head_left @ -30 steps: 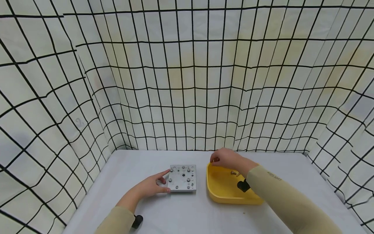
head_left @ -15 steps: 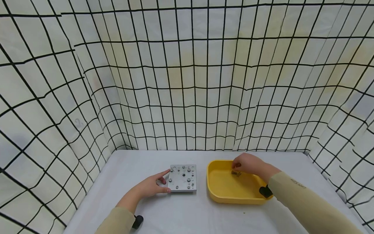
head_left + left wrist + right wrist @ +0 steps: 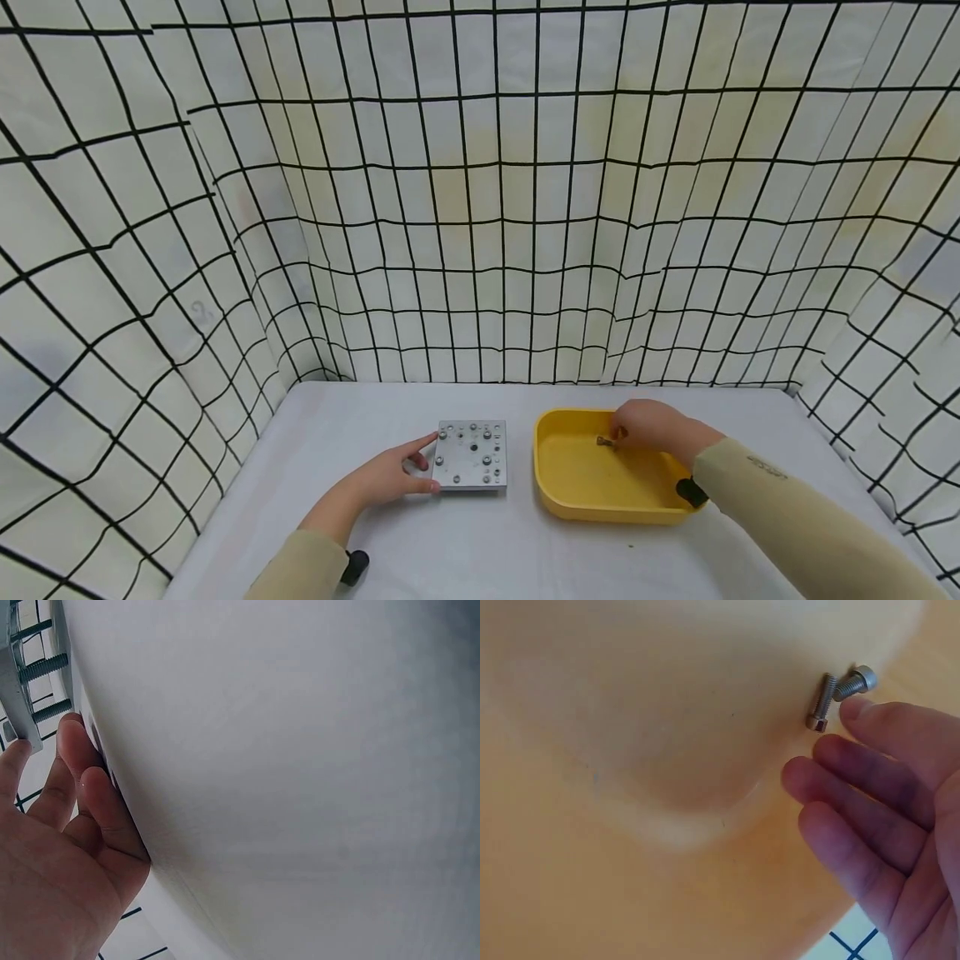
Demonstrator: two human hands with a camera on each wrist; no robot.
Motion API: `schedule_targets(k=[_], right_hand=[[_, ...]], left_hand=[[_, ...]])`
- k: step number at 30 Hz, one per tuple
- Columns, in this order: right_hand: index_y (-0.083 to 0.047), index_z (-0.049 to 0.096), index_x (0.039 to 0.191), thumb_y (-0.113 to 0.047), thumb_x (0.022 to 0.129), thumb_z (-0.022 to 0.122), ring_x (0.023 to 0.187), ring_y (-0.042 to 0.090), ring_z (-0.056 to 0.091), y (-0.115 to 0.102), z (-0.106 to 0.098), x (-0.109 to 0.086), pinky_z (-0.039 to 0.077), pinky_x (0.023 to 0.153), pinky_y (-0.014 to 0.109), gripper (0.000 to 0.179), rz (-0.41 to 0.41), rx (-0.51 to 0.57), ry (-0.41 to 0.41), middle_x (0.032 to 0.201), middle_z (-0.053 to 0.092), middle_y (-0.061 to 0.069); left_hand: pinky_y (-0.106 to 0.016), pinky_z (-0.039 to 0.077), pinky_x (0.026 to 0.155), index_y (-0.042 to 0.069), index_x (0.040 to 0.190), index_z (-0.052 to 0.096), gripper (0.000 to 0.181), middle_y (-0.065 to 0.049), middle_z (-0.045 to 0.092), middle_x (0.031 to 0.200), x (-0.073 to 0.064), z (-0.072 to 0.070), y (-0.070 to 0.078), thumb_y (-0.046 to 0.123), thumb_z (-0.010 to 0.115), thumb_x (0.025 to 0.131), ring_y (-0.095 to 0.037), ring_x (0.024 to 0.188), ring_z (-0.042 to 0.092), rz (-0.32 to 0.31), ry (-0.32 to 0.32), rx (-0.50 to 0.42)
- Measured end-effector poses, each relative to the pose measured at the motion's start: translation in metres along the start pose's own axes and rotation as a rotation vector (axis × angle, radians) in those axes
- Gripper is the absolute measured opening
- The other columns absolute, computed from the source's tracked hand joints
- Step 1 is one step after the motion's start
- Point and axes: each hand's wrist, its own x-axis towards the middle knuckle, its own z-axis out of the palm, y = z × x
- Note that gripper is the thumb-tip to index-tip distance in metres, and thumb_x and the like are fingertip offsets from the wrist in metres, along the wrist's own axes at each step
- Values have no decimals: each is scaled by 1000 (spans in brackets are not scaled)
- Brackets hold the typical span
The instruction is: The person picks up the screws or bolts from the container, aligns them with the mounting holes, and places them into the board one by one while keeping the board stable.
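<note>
A square silver metal plate (image 3: 465,465), set with several socket-head screws and holes, lies left of the tray. My left hand (image 3: 386,477) holds its left side, index finger at the far corner and thumb at the near one. Threaded screw shanks (image 3: 43,667) project from the plate in the left wrist view. My right hand (image 3: 656,427) is inside the yellow tray (image 3: 592,492), at its far right. Its thumb is at a short socket-head screw (image 3: 857,682), with a longer screw (image 3: 823,703) alongside. The fingers curve loosely, and neither screw sits between them.
A white-covered table (image 3: 480,550) carries the plate and tray. White walls with a black grid net (image 3: 480,250) enclose its back and sides. A tiny dark speck (image 3: 631,547) lies in front of the tray.
My right hand has moved from the tray's far left rim to the right and down to the screws inside. The left hand has stayed on the plate.
</note>
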Motion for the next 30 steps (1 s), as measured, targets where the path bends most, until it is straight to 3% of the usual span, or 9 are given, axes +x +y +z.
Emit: schedule_targets(k=[9,15,25,30], right_hand=[[-15,68,77,-8,91,70,68,17,46,-7,2,0,44,70,36,16,16,-72,-63,72,53,-4],[-15,58,67,-9,89,71,63,15,43,-4,7,3,36,65,33,27,32,-58,-87,64,43,-3],[-16,48,62,-4,87,69,62,15,40,-3,14,6,36,65,33,35,34,-42,-117,62,37,-3],[-16,53,65,-2,83,69,62,14,43,-5,10,6,36,63,32,28,49,-11,-115,63,42,-4]], left_hand=[[-42,42,83,29,152,41,92,4,59,110,-1,1,1,46,85,74,-14,81,52,-5,-5,6],[-41,42,82,29,152,41,92,4,59,109,0,2,1,45,86,74,-14,79,52,-4,-2,-4],[-41,42,83,29,152,41,92,4,59,109,1,2,-2,45,86,73,-14,81,52,0,-5,-7],[-42,42,83,29,153,40,93,4,59,110,3,1,-3,46,86,73,-14,82,52,-4,-2,-7]])
